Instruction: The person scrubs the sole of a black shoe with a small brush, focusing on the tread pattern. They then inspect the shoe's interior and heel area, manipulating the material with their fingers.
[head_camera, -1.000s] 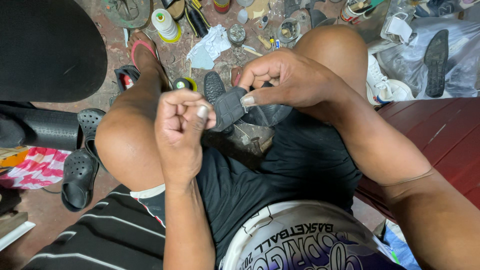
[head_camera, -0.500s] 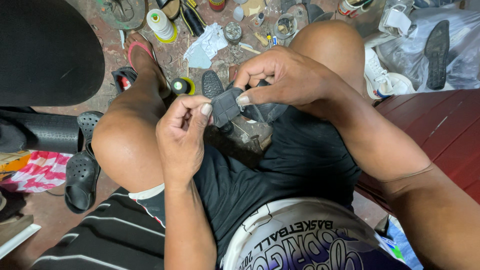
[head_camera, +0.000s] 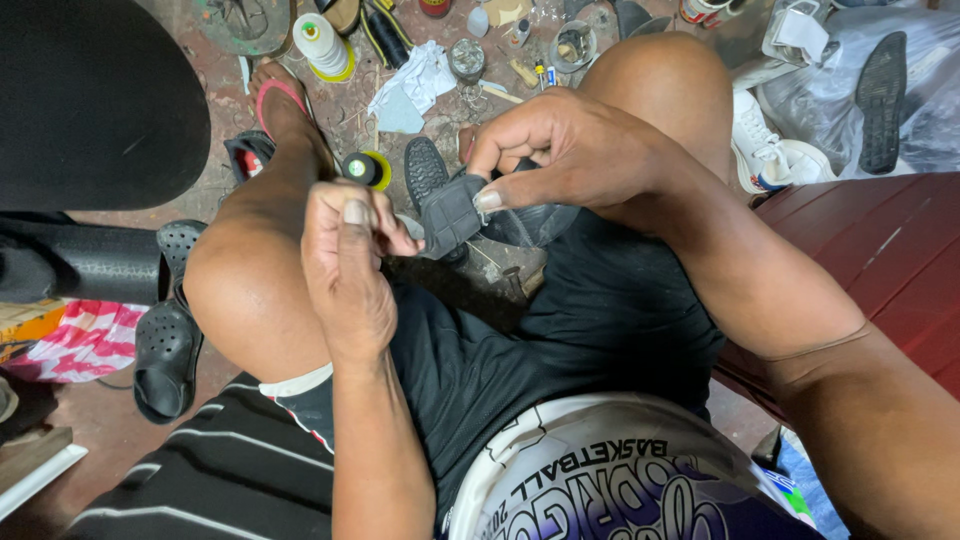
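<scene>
Pinched at frame centre: dark shoe piece (head_camera: 452, 212) grasped in right hand (head_camera: 570, 150) grip, left hand (head_camera: 345, 262) grip clenched just left, touching its edge.

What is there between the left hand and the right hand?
In the head view, a dark shoe piece spans the gap: the right hand pinches its upper edge, and the left hand meets its left edge.

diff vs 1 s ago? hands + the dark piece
Left hand has drawn slightly away to the left of the dark shoe piece, fingers still pinched shut near its edge. Right hand keeps its pinch on the piece, held over the lap as before. Thread spool and floor clutter unchanged.
</scene>
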